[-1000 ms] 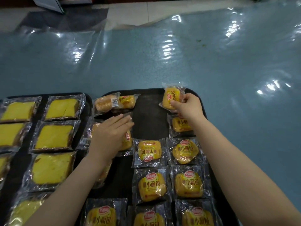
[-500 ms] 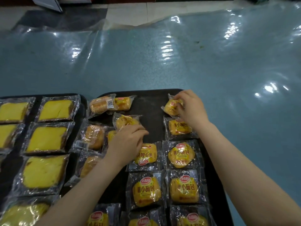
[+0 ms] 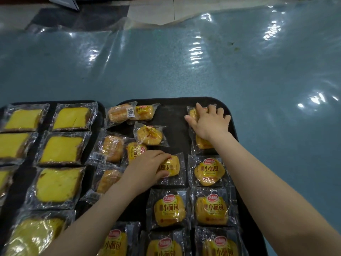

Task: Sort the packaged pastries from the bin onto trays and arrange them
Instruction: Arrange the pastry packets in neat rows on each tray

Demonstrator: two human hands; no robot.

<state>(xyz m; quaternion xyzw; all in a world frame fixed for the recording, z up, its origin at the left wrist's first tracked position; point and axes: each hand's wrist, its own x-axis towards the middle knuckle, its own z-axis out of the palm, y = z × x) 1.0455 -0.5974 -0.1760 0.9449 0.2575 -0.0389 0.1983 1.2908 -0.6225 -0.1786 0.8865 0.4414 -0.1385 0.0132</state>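
While spread right fingers [image 3: 217,112] hide one bun [image 3: 191,114], left fingers [image 3: 160,157] grip another [image 3: 172,166].

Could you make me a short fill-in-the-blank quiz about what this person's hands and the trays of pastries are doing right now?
1. The right hand presses a packet at the tray's far ____ corner.
2. The left hand grips a small bun packet on the ____ tray.
3. The left tray holds yellow ____ slices.

Missing words: right; right; cake
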